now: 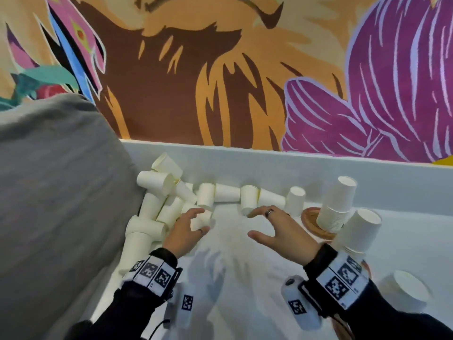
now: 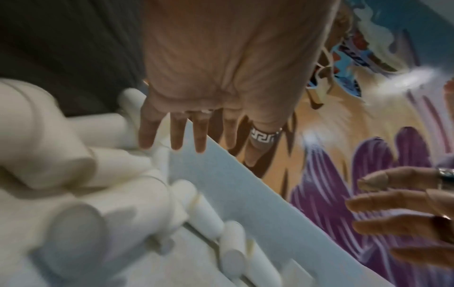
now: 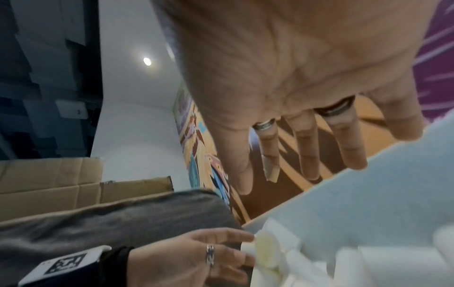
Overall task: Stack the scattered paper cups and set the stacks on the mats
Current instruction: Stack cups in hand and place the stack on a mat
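**Hands over the loose cups: where a slip could come from**

Both hands hover with nothing gripped. The left hand [image 1: 184, 233] reaches with spread, straight fingers into the heap of loose cups [image 1: 159, 204] against the grey cushion [image 1: 49, 180], fingertips at a small cup; whether they touch it cannot be told. The right hand [image 1: 279, 229] is relaxed, thumb and fingers apart, just short of the row of cups [image 1: 247, 197] along the table's back edge.

Nearest, a tall stack [image 1: 360, 231] leans close beside the right wrist; a careless sweep of that forearm would likely topple it. Just beyond, a second stack [image 1: 337, 204] tilts on a round brown mat [image 1: 312, 223], so a knock there could spill it too. Farther off, the heaped cups lie across one another: pulling one out may roll its neighbours away. Thin paper walls would crush under a hard pinch.
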A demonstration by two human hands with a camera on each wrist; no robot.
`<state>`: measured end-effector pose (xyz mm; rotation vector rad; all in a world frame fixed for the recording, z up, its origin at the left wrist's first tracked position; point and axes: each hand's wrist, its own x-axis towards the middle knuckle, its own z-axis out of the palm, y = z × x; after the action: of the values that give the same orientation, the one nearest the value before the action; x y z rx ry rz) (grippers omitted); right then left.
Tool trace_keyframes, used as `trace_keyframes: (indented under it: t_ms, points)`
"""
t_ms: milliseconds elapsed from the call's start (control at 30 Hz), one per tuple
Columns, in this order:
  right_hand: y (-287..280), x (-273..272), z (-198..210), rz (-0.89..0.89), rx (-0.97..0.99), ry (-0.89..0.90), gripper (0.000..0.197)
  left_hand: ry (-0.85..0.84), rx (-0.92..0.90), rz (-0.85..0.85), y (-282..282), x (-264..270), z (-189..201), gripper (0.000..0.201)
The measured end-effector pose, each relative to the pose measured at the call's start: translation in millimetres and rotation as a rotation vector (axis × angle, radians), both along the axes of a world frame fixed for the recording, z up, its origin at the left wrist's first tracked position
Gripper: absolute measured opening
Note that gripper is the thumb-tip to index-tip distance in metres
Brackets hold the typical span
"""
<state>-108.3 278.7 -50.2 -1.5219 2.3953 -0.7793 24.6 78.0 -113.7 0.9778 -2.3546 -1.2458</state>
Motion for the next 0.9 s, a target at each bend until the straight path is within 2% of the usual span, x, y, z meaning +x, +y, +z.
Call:
trace_keyframes:
  t_ms: [167, 267, 367, 500, 567, 633, 700, 767, 833, 900]
  points:
    - [-91, 17, -47, 0.057, 0.111, -0.164, 0.046, -0.163, -0.085, 0.349, -79, 45, -29, 0.064]
    - [-134, 26, -72, 0.029, 0.128, -0.282, 0.057, -0.271, -0.037, 0.398, -99, 62, -51, 0.077]
    - [-170, 31, -91, 0.002, 0.172, -0.363, 0.066, -0.345, 0.012, 0.335, -104, 72, -70, 0.094]
    - [-198, 28, -112, -0.051, 0.215, -0.377, 0.069, -0.249, 0.09, 0.302, -104, 79, -86, 0.089]
    - [-208, 28, -121, -0.05, 0.229, -0.383, 0.064, -0.198, 0.136, 0.236, -104, 80, -88, 0.089]
    - [-215, 30, -125, -0.059, 0.221, -0.405, 0.047, -0.156, 0.163, 0.147, -102, 79, -88, 0.086]
    - [-218, 31, -125, -0.093, 0.13, -0.454, 0.022, -0.141, 0.187, 0.075, -99, 80, -85, 0.08]
    - [-216, 31, -123, -0.118, -0.008, -0.467, 0.007, -0.125, 0.216, 0.021, -101, 84, -85, 0.083]
    - [-214, 32, -124, -0.139, -0.145, -0.426, 0.008, -0.156, 0.241, -0.045, -103, 90, -85, 0.09]
    - [-213, 36, -126, -0.138, -0.259, -0.376, 0.018, -0.191, 0.26, -0.097, -106, 94, -85, 0.095]
